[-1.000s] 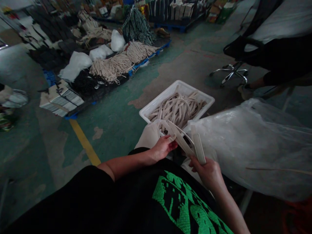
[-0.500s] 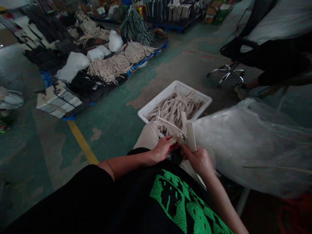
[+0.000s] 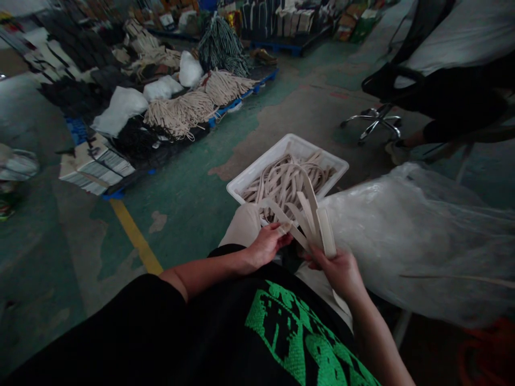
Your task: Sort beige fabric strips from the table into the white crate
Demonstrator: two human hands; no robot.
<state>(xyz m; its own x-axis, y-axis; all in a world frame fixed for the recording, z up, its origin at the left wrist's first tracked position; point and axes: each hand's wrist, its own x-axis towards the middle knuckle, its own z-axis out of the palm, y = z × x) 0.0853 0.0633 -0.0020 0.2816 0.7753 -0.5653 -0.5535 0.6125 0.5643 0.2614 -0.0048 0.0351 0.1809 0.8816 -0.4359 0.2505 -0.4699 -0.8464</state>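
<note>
Over my lap, my left hand [image 3: 269,244] pinches a flat beige strap [image 3: 277,210] between thumb and fingers. My right hand [image 3: 336,266] is closed around a fanned bundle of pale fabric straps [image 3: 325,230], their ends pointing up and away from me. The strap in my left hand runs across to the bundle in my right. Just beyond both hands a white plastic bin [image 3: 257,161] holds a tangled heap of similar beige straps [image 3: 281,179]. The fingertips of my right hand are partly hidden behind the straps.
A large clear plastic bag [image 3: 386,230] lies close to my right. Beyond it a person sits by a wheeled office chair [image 3: 378,120]. At the back left, a blue pallet [image 3: 241,102] bears bundles of beige cord [image 3: 181,112] and white bags [image 3: 120,107].
My right hand has moved slightly right, away from my left, with the bundle. The straps have fanned apart, and the strap between the hands shows more length.
</note>
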